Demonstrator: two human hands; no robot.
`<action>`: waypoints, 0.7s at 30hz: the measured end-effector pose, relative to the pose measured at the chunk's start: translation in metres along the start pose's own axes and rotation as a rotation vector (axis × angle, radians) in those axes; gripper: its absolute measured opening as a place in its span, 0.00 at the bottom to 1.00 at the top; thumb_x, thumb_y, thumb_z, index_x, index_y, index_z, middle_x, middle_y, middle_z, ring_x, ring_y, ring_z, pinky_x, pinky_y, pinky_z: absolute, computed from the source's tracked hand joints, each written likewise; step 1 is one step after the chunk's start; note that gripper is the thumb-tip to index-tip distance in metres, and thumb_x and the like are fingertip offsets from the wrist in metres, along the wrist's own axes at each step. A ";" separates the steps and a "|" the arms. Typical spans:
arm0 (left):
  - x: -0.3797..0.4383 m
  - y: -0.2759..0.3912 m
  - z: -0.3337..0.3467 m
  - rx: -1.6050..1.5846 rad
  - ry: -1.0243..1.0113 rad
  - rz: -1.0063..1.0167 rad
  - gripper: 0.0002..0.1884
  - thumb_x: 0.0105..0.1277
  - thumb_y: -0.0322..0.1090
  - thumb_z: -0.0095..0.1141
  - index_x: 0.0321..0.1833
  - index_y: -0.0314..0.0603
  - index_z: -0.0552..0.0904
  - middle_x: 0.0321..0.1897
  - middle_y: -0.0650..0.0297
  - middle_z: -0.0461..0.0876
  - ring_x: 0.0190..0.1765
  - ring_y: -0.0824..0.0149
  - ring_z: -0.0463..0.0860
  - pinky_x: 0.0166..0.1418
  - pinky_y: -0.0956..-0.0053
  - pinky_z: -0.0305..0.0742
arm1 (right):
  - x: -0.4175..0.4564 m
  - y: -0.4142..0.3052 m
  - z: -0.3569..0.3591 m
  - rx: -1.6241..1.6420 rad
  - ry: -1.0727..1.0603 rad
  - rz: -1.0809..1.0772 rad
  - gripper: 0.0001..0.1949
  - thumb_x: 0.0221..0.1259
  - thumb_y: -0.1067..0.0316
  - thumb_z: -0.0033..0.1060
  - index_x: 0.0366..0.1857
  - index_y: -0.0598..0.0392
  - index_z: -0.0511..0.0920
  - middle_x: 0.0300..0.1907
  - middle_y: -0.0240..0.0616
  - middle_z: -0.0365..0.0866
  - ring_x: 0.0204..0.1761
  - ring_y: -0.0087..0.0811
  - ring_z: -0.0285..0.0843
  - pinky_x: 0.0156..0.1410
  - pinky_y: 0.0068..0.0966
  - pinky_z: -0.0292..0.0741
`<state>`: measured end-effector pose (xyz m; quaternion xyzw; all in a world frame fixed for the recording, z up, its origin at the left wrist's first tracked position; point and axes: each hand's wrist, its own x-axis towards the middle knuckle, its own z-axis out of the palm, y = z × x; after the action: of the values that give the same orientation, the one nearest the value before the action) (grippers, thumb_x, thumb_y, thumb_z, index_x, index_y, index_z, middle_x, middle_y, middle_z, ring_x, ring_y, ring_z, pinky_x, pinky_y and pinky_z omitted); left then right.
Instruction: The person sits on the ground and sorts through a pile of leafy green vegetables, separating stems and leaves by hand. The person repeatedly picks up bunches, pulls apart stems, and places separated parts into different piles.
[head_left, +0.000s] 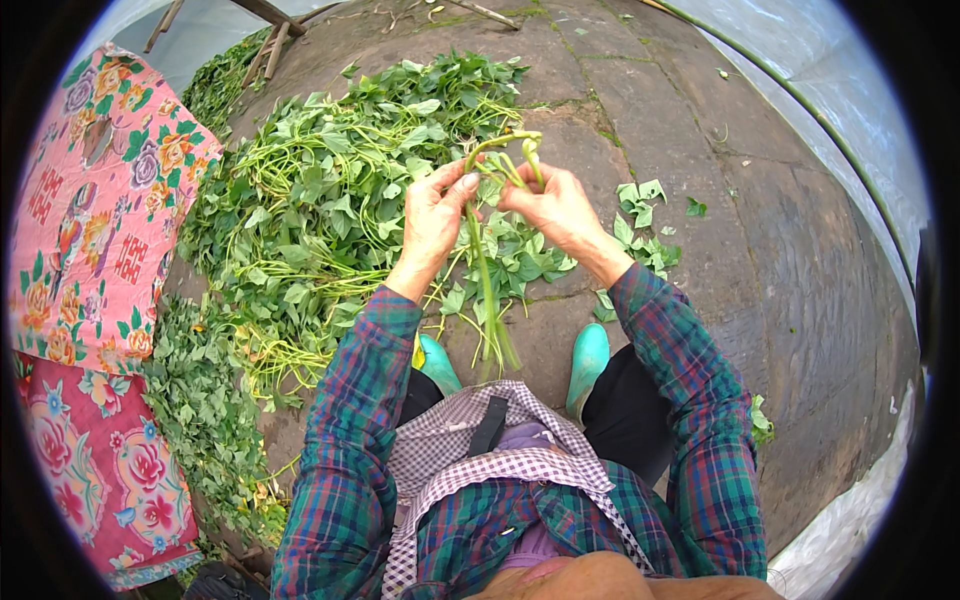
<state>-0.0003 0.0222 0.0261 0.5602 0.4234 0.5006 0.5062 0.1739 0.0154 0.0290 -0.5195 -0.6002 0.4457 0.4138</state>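
Note:
In front of me, my left hand (437, 214) grips a small bundle of green leaf stems (485, 277), whose lower ends hang down blurred. My right hand (551, 206) is closed on the bent upper part of the stems, close to my left hand and slightly right of it. The stems arch over between the two hands. Beneath and beyond them, loose green leaves (525, 255) lie on the stone paving. A large heap of leafy vines (322, 180) with pale green stems spreads to the left of my hands.
Floral cloths, one pink (112, 225) and one red (105, 465), lie at the far left beside more leaves (202, 390). A wooden stand (270, 45) is at the top left. Plastic sheeting (840, 82) with a curved pole (810, 112) borders the right. A few leaves (637, 202) lie on the paving (810, 300).

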 end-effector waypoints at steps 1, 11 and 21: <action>0.001 -0.002 -0.003 -0.002 -0.014 -0.020 0.14 0.70 0.32 0.55 0.55 0.35 0.82 0.29 0.69 0.78 0.29 0.78 0.75 0.29 0.83 0.74 | 0.001 -0.002 -0.004 -0.069 0.018 -0.047 0.12 0.56 0.59 0.64 0.37 0.56 0.82 0.25 0.35 0.83 0.28 0.26 0.78 0.37 0.30 0.73; -0.020 0.003 0.026 -0.231 -0.410 -0.232 0.11 0.69 0.35 0.56 0.46 0.35 0.83 0.25 0.70 0.76 0.25 0.77 0.75 0.28 0.82 0.73 | 0.036 0.029 -0.067 -0.340 0.361 -0.047 0.09 0.66 0.57 0.56 0.44 0.46 0.80 0.29 0.30 0.86 0.34 0.28 0.84 0.41 0.29 0.76; 0.007 -0.004 -0.008 -0.130 0.237 -0.099 0.08 0.62 0.29 0.64 0.41 0.33 0.84 0.30 0.66 0.82 0.31 0.75 0.80 0.27 0.80 0.78 | -0.015 0.009 -0.004 0.032 -0.257 0.181 0.20 0.65 0.56 0.59 0.54 0.59 0.73 0.29 0.27 0.73 0.26 0.17 0.67 0.30 0.18 0.65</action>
<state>-0.0073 0.0312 0.0227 0.4417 0.4739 0.5641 0.5120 0.1818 0.0017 0.0212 -0.5037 -0.5917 0.5534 0.2998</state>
